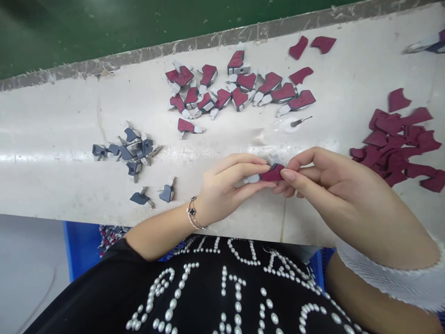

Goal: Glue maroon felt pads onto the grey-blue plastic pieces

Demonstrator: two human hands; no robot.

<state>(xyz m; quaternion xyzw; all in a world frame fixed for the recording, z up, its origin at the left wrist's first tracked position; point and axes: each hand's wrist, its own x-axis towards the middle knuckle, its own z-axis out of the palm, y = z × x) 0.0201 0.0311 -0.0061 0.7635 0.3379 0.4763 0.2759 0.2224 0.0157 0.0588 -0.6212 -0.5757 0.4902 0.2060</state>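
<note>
My left hand (229, 185) is closed round a small grey-and-navy plastic part (253, 178), holding it low over the near side of the bench. On that part lies a maroon cover piece (273, 173), and my right hand (313, 178) pinches its right end between thumb and forefinger. The right fingertips partly hide the piece's edge, so I cannot tell whether it sits fully flush. Left of my hands, a loose cluster of navy-topped parts (130, 150) is spread out. Beyond them lie several parts with maroon tops (239, 97).
A pile of loose maroon pieces (396, 144) lies to the right. A small dark-tipped tool (301, 121) rests beyond my hands. The white bench (52, 139) meets a green surface (104, 28) at the back. Below its front edge is a blue bin (81, 250) containing many small parts.
</note>
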